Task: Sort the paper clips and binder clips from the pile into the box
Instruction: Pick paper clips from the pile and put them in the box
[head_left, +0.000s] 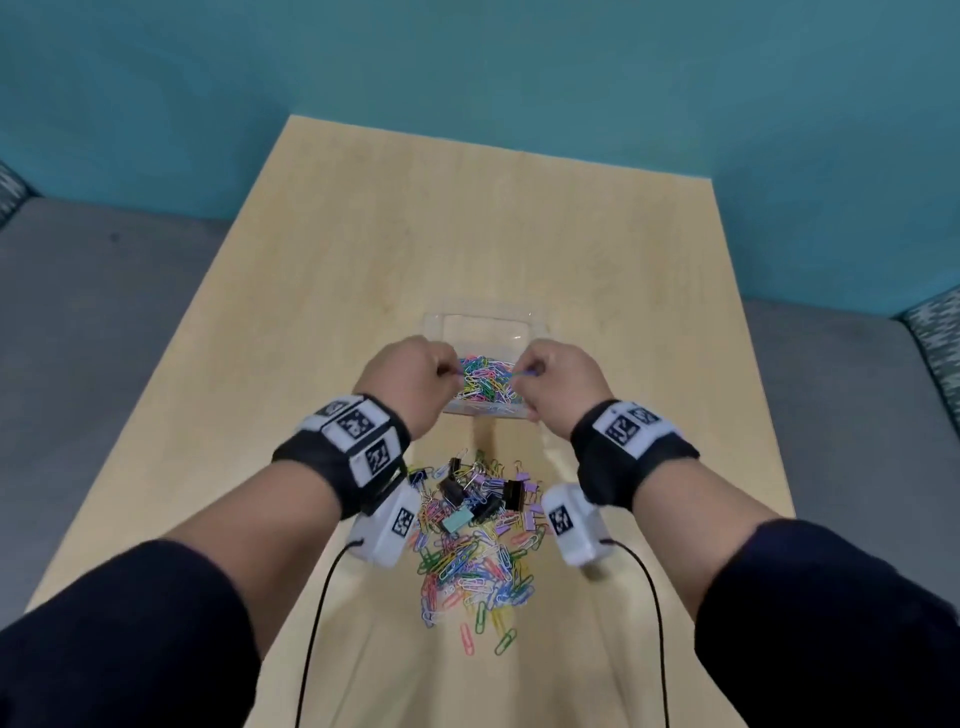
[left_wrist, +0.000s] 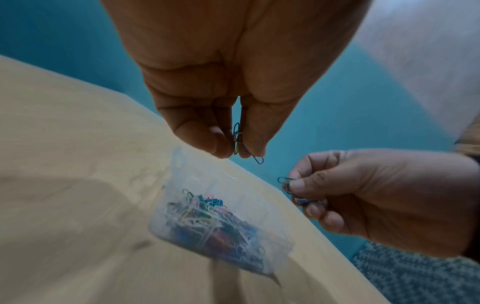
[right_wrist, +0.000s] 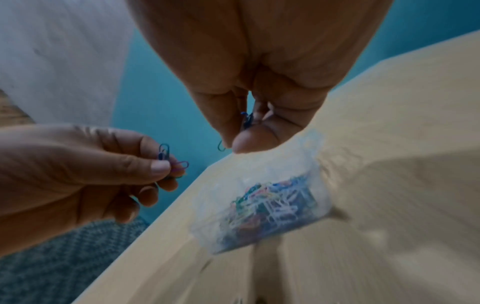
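Though blurred: two hands (head_left: 483, 382), one box (head_left: 485, 325).

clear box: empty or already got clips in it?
Partly filled. The clear box holds a heap of coloured paper clips at its near end; the far end shows bare floor. No binder clips visible inside.

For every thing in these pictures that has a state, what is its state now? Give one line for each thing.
left hand: above the box, pinches a few paper clips.
right hand: above the box, pinches a few paper clips.
clear box: open, on the table, near part holds coloured paper clips; far part looks empty.
pile: on the table, unsorted, binder clips and paper clips mixed.
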